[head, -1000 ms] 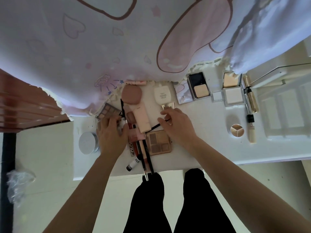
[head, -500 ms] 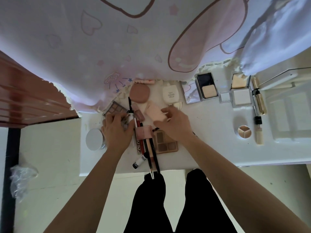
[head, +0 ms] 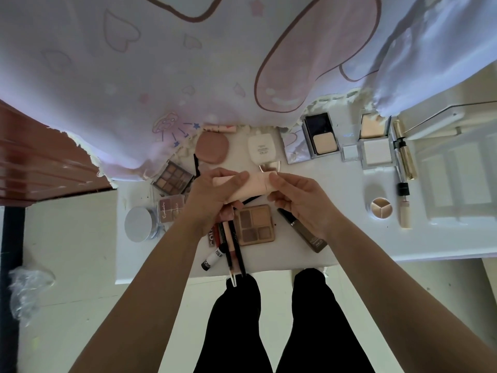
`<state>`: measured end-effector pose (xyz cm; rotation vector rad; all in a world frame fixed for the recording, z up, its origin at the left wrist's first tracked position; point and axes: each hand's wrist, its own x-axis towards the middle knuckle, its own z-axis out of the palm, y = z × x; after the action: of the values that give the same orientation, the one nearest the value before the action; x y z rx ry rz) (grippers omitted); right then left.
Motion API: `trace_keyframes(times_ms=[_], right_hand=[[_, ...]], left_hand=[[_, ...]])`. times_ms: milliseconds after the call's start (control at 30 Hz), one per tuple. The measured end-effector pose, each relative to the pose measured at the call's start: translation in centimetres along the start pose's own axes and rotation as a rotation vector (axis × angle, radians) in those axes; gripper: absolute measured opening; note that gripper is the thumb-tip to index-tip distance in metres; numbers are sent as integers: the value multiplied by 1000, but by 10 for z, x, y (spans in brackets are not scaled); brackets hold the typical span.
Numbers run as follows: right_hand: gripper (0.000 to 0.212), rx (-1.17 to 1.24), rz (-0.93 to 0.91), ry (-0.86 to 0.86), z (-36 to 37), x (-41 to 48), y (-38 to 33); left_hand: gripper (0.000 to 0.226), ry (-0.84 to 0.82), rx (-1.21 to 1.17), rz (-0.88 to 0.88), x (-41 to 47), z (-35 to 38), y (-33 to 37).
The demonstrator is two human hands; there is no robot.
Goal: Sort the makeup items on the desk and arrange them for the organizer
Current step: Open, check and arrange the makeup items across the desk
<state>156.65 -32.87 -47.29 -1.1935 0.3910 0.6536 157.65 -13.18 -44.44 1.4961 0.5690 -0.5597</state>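
Observation:
A pale pink tube (head: 251,185) is lifted above the white desk (head: 336,200), held by both hands. My left hand (head: 212,197) grips its left end with thumb on top. My right hand (head: 301,200) pinches its right end. Under the hands lie a brown eyeshadow palette (head: 255,224), several pencils (head: 232,251) and a brown tube (head: 306,232). To the left sit a nine-pan palette (head: 172,179), a small pink palette (head: 172,208) and a silver round jar (head: 138,223).
A pink compact (head: 212,148) and a white bottle (head: 262,149) stand behind the hands. Open powder compacts (head: 321,137), a white compact (head: 375,152), a gold mascara (head: 406,157) and a round concealer pot (head: 380,208) are to the right. A patterned curtain (head: 188,63) hangs over the back edge.
My right hand lifted the pink tube off the pile. My left hand left the items at the left and took hold of the tube's other end.

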Motion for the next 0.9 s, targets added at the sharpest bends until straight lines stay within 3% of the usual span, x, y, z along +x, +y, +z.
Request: trace_keyframes(times_ms=[100,167,300,433,500,567,700,767,900], right_hand=[[24,-140,3,-13,-5,2,2],[18,-215,-107,-17,-6,3,2],[42,-434,-314,21,-8,10,0],[52,-274,-142,-29,-13,10,-7],[43,-92,-9,-64,-15,9,-10],[36,-102,81,-53,-14,9,-11],[29,-234,-14,-18,-15,7,-9],[38,-242,-62,-67,-17,5,-11],[35,-79,-23,-102,-16,3,-17]], left_hand=[[23,77,-26,32,5,3,-10],[26,81,-146,-3,9,2,-15],[28,51,-233,-47,12,1,-20],[26,85,-220,-16,11,3,-16],[25,87,-224,5,12,2,-16],[25,79,-209,18,13,0,-18],[23,77,-222,20,12,-2,-21],[25,79,-232,18,12,-3,-21],[22,73,-203,24,9,0,-18]])
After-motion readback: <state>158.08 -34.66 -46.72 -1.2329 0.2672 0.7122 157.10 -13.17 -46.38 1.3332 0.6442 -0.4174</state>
